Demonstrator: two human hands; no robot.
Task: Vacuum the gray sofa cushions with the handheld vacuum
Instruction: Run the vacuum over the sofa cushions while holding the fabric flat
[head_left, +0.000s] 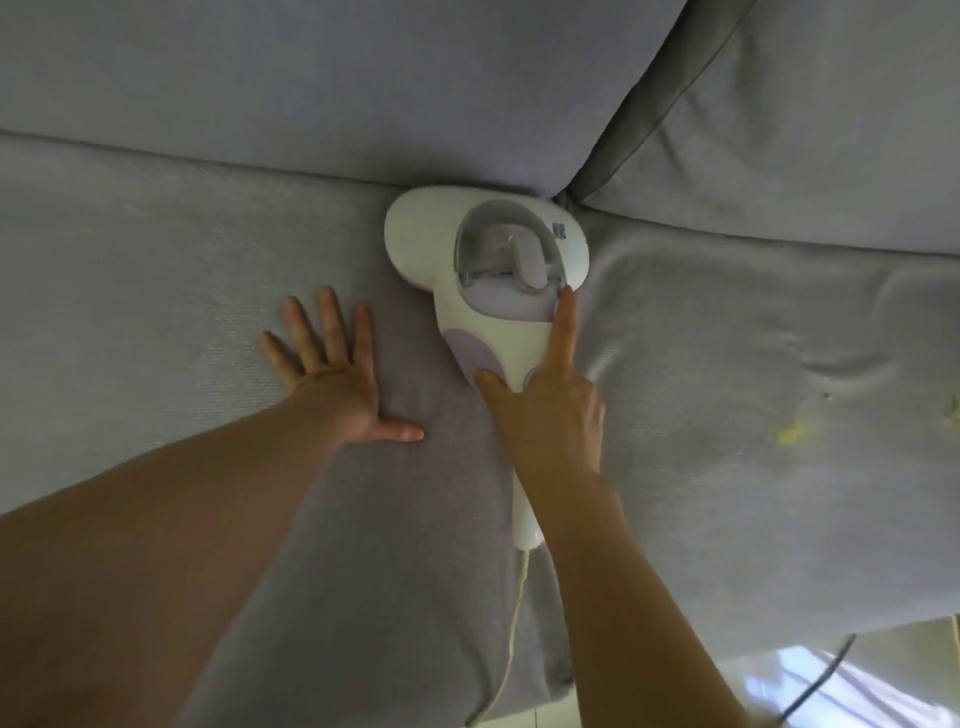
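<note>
Vacuum (498, 332) nose toward back cushions (311, 93), handle in right hand (545, 410)

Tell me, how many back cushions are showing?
2. The left cushion spans the upper left; the right cushion fills the upper right. The vacuum sits below their gap. More may lie outside the frame.

I find the vacuum (488, 270) nosed against the back cushions (311, 104), so there is no way ahead. The left hand (332, 379) bars its left, and the seat cushion (727, 364) to its right lies open.

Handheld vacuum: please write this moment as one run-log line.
right hand grips handheld vacuum | head at back cushion | left hand flat on seat cushion | cord trails off front
</note>
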